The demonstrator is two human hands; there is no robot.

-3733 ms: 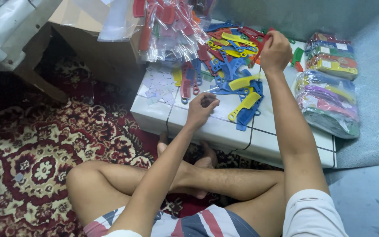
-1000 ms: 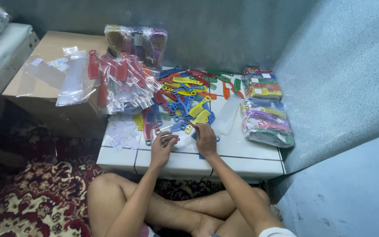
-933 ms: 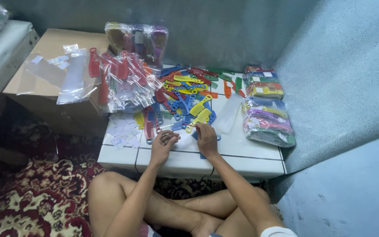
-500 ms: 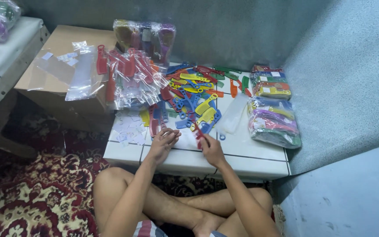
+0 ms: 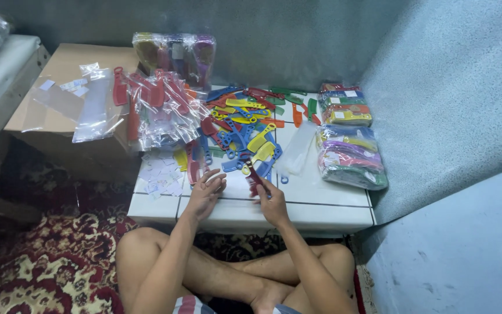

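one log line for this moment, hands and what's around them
right hand: holds dark red comb | left hand: open, empty, over white table | behind: comb pile

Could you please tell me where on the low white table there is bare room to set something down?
Bare tile lies along the white table's near edge, right of the right hand and below the bagged stacks. The loose comb pile crowds the middle.

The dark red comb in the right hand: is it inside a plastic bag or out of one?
Out, as far as visible. The right hand holds the dark red comb bare above the white table, with no plastic showing around it.
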